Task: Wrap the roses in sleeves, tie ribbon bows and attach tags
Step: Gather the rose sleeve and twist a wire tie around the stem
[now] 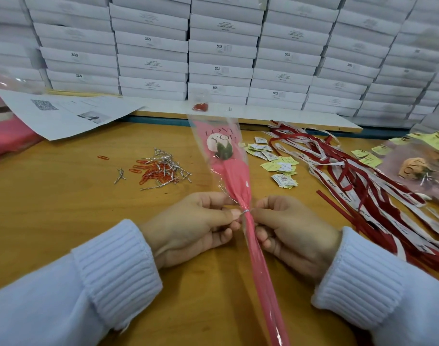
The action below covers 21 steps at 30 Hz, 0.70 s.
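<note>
Your left hand pinches the thin silver wire twist tie cinched round the neck of the pink-and-clear plastic sleeve; your right hand grips the sleeve just beside it. Inside, the pale rose points toward 12 o'clock. The red-and-white printed ribbons lie at 2 o'clock on the orange wooden table.

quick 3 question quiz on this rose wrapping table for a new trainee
1. True or false: the left hand and right hand both grip the rose near its silver tie.
2. The ribbons lie: A left of the rose, B right of it, C under it.
3. What words are printed on the sleeve?
Key: 1 true; 2 B; 3 LOVE YOU.
</note>
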Motion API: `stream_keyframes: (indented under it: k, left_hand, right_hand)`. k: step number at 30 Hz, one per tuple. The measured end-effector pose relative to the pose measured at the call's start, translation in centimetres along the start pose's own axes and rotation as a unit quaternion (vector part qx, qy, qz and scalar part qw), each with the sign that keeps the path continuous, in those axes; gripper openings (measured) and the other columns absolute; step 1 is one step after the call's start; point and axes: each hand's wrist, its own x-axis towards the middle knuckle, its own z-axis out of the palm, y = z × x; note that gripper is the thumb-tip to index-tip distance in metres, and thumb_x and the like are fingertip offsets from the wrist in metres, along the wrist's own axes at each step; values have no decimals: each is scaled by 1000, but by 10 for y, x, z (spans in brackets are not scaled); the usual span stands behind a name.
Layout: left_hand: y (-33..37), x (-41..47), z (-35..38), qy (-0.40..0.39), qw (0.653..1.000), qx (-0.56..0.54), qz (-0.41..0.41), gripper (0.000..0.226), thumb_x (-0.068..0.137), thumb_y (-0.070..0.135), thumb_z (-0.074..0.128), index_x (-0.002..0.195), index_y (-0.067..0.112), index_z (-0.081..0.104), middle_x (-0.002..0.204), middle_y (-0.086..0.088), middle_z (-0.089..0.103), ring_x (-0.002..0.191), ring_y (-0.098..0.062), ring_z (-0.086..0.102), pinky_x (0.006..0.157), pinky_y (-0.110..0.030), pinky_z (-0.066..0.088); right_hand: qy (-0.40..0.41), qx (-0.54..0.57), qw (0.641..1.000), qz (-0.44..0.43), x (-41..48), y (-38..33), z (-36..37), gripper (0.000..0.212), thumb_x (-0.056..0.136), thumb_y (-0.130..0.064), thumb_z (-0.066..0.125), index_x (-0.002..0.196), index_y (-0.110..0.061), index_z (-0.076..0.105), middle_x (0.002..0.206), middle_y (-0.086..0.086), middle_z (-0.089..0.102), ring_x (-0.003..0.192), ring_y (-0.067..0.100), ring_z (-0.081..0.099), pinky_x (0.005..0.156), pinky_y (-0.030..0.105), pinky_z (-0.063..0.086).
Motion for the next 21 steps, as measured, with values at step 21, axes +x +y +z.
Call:
stream_keyframes:
  k: [21]
  left_hand:
    - [-6,3,0,12,982,149,117,15,90,7,57,89,9,71,79,-6,66,71,-11,59,63,-21,50]
  right_hand:
    - [1,22,1000,10,0,-3,-1,19,94,5,42,77,-4,47,53,10,55,34,10,50,34,17,45]
